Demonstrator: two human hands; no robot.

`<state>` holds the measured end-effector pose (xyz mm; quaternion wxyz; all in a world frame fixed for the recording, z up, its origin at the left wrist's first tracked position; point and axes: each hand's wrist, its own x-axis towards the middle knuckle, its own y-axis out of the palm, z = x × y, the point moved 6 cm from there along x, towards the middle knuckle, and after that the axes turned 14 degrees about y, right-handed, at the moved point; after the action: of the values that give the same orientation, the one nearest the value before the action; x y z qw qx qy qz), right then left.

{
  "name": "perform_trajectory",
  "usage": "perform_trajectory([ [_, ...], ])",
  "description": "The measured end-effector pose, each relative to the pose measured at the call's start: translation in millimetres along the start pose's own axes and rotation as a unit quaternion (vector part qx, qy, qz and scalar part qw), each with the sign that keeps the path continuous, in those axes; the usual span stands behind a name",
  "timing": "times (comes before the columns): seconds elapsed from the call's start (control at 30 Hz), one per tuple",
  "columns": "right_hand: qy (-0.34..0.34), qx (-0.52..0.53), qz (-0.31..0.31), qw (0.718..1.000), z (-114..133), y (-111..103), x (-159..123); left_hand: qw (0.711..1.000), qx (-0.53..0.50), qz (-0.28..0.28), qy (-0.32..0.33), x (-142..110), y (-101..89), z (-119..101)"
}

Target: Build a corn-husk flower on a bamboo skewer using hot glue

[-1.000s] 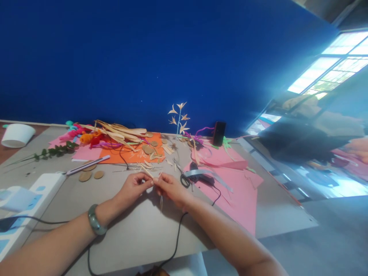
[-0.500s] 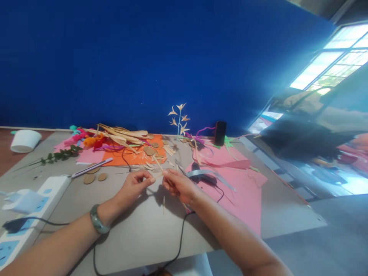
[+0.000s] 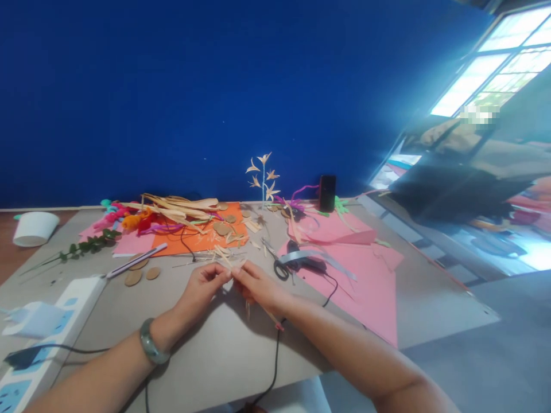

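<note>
Above the near middle of the table my left hand (image 3: 203, 289), with a green bangle at the wrist, pinches a thin pale dried-husk strip (image 3: 224, 256). Tip to tip with it, my right hand (image 3: 262, 287) grips the same strip with thumb and forefinger. Its other fingers curl under. A thin pale stalk (image 3: 272, 317) with a pinkish end sticks out below my right hand; its upper part is hidden. Just beyond the hands lie husk scraps (image 3: 215, 252). Scissors (image 3: 282, 269) rest right of my right hand.
A husk flower stem (image 3: 263, 180) stands against the blue wall. Husk strips (image 3: 181, 206) lie on orange paper (image 3: 176, 244). Pink paper (image 3: 344, 292), a black corded tool (image 3: 307, 261) and a phone-like black block (image 3: 327, 194) are right; a power strip (image 3: 73, 304) is left. Another person (image 3: 465, 149) is far right.
My right hand has come in against the left, closing the small gap between the fingertips. The scissors and the pink-ended stalk show more clearly. The camera view has shifted slightly.
</note>
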<state>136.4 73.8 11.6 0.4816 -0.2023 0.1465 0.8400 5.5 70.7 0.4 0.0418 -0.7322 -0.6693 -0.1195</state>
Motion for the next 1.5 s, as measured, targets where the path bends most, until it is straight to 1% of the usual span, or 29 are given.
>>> perform_trajectory([
  [0.07,0.004,-0.006,-0.008,1.0,-3,-1,2,1.0,0.009,0.011,0.009,0,0.7,3],
  [0.17,0.024,0.0,0.002,1.0,-6,0,3,0.999,0.02,0.023,0.025,0,2.0,3],
  [0.33,0.062,0.052,0.038,0.996,0,1,-2,0.998,0.048,0.025,0.019,2,3.4,-11],
  [0.4,0.078,0.077,0.051,0.993,3,-1,-4,0.999,0.048,0.018,0.017,3,2.0,-16],
  [0.47,0.085,0.105,0.059,0.989,9,-6,-5,0.999,0.038,0.011,0.012,4,-0.5,-16],
  [0.57,0.069,0.147,0.043,0.986,19,-20,-5,1.0,0.001,-0.011,0.001,4,-5.4,-10],
  [0.63,0.043,0.168,0.011,0.985,25,-30,-5,0.999,-0.028,-0.029,-0.011,4,-7.8,-5],
  [0.7,0.027,0.167,-0.019,0.986,26,-34,-4,0.998,-0.048,-0.041,-0.026,3,-8.1,-1],
  [0.77,0.025,0.131,-0.021,0.991,22,-28,-4,0.997,-0.057,-0.038,-0.033,2,-5.9,-1],
  [0.9,0.004,0.01,0.032,0.999,14,-4,-7,0.999,-0.046,-0.017,-0.021,1,0.1,-4],
  [0.97,-0.011,-0.029,0.026,0.999,10,1,-7,0.999,-0.035,-0.007,-0.014,1,2.2,-4],
  [1.1,-0.022,-0.06,-0.006,0.998,5,0,-3,1.0,-0.01,-0.004,-0.015,0,2.2,0],
  [1.2,-0.013,-0.06,-0.003,0.998,2,-2,1,1.0,0.002,0.0,-0.017,0,1.3,2],
  [1.3,0.013,-0.04,0.009,0.999,1,-2,0,1.0,0.012,0.016,-0.006,0,1.8,-2],
  [1.4,0.04,0.0,0.028,0.999,3,-2,-3,0.999,0.024,0.027,0.015,1,1.7,-9],
  [1.5,0.052,0.044,0.04,0.997,10,-5,-7,0.999,0.031,0.02,0.024,2,-0.8,-14],
])
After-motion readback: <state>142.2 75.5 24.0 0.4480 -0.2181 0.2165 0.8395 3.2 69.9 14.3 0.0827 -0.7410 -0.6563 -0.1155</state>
